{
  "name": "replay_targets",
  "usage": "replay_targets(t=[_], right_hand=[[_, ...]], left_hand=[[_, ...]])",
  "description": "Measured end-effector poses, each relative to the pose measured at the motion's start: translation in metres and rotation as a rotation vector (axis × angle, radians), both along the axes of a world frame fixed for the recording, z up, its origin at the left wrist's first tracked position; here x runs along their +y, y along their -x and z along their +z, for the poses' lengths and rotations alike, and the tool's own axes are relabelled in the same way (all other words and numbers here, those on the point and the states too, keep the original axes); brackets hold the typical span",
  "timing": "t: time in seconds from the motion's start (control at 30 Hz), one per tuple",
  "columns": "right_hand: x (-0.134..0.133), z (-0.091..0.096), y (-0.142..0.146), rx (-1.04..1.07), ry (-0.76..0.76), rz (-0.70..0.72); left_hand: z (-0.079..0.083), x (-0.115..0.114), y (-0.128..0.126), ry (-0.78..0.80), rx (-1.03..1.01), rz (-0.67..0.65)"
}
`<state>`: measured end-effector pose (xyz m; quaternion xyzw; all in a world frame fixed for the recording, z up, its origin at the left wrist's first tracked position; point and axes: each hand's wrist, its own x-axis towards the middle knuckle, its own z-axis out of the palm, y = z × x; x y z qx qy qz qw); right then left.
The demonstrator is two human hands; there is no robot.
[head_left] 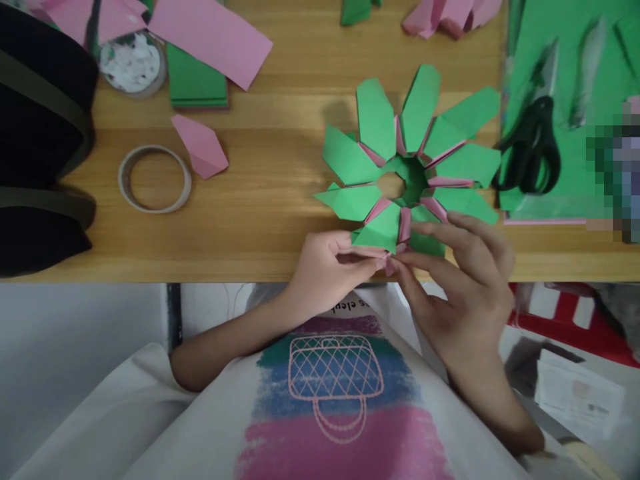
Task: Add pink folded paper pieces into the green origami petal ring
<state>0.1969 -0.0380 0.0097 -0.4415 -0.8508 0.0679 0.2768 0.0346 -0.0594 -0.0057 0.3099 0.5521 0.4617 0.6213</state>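
Observation:
A green and pink folded-paper ring (407, 150) with several pointed petals lies on the wooden table (280, 227) near its front edge. My left hand (325, 273) pinches the nearest green petal and its pink insert from the left, fingers closed. My right hand (460, 280) meets it from the right, thumb and forefinger pinching the same pink tip, the other fingers resting over the ring's lower right petals.
A loose pink folded unit (200, 145) and a tape roll (155, 179) lie at the left. Black scissors (533, 147) rest on green sheets (565, 73) at the right. Pink strips (210, 33), green paper (193, 83), a round tin (133, 63) and a black bag (40, 133) fill the back left.

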Motion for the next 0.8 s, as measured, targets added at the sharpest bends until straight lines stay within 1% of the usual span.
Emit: replay_targets(t=[0.3, 0.43, 0.63, 0.8], right_hand=[[-0.0053, -0.0012, 0.007, 0.047, 0.062, -0.107], [-0.0056, -0.0018, 0.0082, 0.036, 0.093, -0.106], [-0.0047, -0.0017, 0.0079, 0.019, 0.104, -0.099], [-0.0042, -0.0016, 0.0075, 0.024, 0.114, -0.091]], left_hand=[[-0.0053, -0.0036, -0.0021, -0.112, 0.098, -0.017], [-0.0052, -0.0036, -0.0029, -0.089, 0.118, -0.018], [-0.0087, -0.0026, -0.0028, -0.121, 0.079, -0.02], [-0.0094, -0.0029, -0.0017, -0.112, 0.078, -0.034]])
